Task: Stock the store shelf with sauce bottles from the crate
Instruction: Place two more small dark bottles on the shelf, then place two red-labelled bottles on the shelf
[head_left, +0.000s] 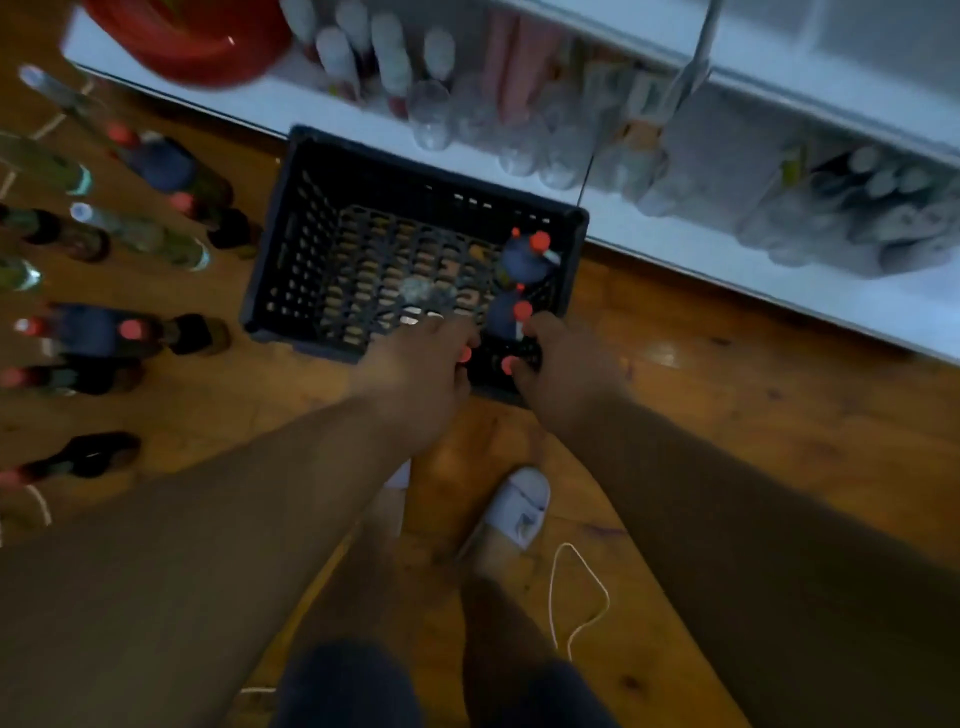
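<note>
Wooden floor (701, 415) | loose bottles (156, 332) left of crate (291, 244) | white cord (576, 597)

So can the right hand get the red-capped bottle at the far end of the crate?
Probably yes: the right hand is already at the black plastic crate, and nothing covers that red-capped bottle.

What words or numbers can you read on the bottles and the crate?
None can be read.
Dark sauce bottles with red caps in the black plastic crate: blue labels, too blurred.
Bottles standing on the wooden floor: labels too blurred.
Packages on the white shelf: print too blurred.
Black plastic crate: no writing visible.
</note>
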